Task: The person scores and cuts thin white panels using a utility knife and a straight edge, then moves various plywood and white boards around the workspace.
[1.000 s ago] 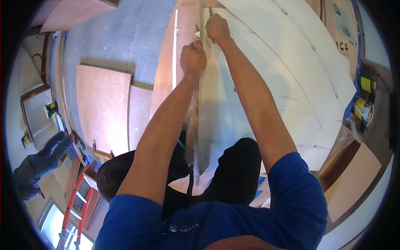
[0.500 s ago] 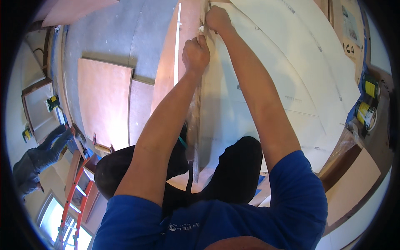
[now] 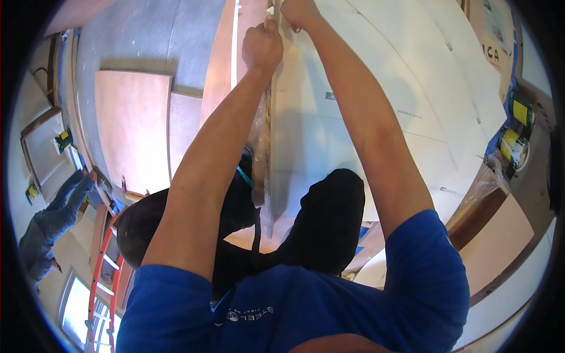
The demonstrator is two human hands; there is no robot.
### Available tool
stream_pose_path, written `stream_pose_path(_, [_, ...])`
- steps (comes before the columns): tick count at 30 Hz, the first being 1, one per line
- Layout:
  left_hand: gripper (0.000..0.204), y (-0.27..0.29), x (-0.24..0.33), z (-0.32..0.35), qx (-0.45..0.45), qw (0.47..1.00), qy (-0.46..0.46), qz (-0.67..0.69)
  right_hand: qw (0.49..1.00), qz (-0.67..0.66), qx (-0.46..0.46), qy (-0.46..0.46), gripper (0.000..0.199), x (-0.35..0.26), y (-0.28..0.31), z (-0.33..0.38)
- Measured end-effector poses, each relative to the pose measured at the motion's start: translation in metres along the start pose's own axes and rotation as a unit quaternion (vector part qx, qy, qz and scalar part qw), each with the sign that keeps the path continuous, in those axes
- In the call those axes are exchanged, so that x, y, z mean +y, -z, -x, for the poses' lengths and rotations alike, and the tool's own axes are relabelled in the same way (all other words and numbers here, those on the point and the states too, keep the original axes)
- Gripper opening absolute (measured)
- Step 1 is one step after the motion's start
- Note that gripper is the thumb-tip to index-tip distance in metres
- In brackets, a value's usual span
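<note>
My left hand point(image 3: 262, 48) is closed, thumb up, beside the long raw edge point(image 3: 268, 135) of a white-faced sheet point(image 3: 321, 150). A small white bit point(image 3: 270, 10) shows just beyond its thumb; what the fingers hold is hidden. Just across that edge, farther off at the top of the view, my right hand point(image 3: 299, 14) is closed in a fist over the white sheet. A small dark curved piece shows under its fingers, too little to name. My knees straddle the near end of the edge.
Plywood panels point(image 3: 132, 126) lie on the grey floor to the left. An orange ladder point(image 3: 99, 282) and another person point(image 3: 47, 235) in dark clothes are at the far left. Yellow-labelled tubs point(image 3: 513, 148) and plastic film stand at the right, by a curved wooden piece point(image 3: 491, 247).
Both hands sit higher and a little further left in the view, still closed near the sheet's edge. The whole scene has shifted slightly up and left with my head.
</note>
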State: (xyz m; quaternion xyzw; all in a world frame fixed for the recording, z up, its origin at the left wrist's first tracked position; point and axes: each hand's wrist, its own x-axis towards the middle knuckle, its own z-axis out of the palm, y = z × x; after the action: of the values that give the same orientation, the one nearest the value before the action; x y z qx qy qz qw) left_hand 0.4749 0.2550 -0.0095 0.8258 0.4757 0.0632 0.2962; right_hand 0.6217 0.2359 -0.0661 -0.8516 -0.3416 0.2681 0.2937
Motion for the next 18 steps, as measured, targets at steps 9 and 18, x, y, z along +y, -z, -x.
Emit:
stream_pose_path(9, [0.058, 0.002, 0.010, 0.003, -0.040, 0.999, 0.026, 0.011, 0.999, -0.009, 0.022, -0.026, 0.019, -0.001, -0.017, 0.081])
stream_pose_path(18, [0.056, -0.001, 0.006, 0.000, -0.025, 1.000, 0.013, -0.008, 0.993, -0.073, 0.019, -0.091, 0.022, -0.016, -0.047, 0.163])
